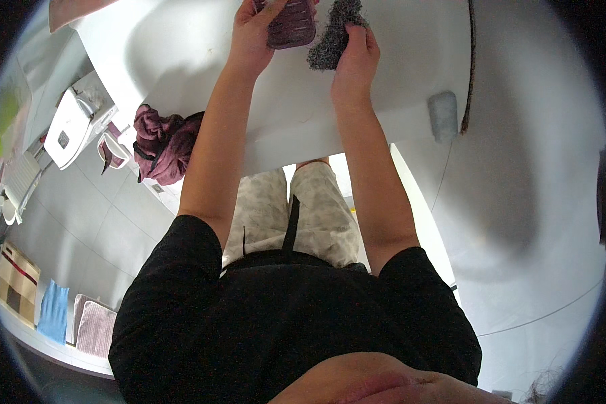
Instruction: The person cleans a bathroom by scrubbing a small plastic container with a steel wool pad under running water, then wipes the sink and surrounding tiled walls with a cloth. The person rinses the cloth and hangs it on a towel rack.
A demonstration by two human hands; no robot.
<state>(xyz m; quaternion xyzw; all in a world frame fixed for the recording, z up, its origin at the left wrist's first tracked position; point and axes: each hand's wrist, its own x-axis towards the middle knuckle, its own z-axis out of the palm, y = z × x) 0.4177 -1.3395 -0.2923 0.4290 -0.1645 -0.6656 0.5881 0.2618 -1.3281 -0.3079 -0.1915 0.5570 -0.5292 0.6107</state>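
Note:
Near the top edge of the view, my left hand [252,42] grips a dark maroon, ribbed dish with rounded corners that looks like a soap dish [293,25]. My right hand [357,62] is closed on a dark grey, frizzy scouring pad [332,42], thumb on top. A small gap separates the pad from the dish. Both are held over a white washbasin [283,143]. The upper parts of the dish and pad are cut off by the frame.
A crumpled maroon cloth [165,145] lies on the basin's left edge, beside my left forearm. To the right, a grey rounded block [443,116] sits near the basin rim. Farther left are a white toilet [74,128] and towels hanging on a rail, one blue [54,312].

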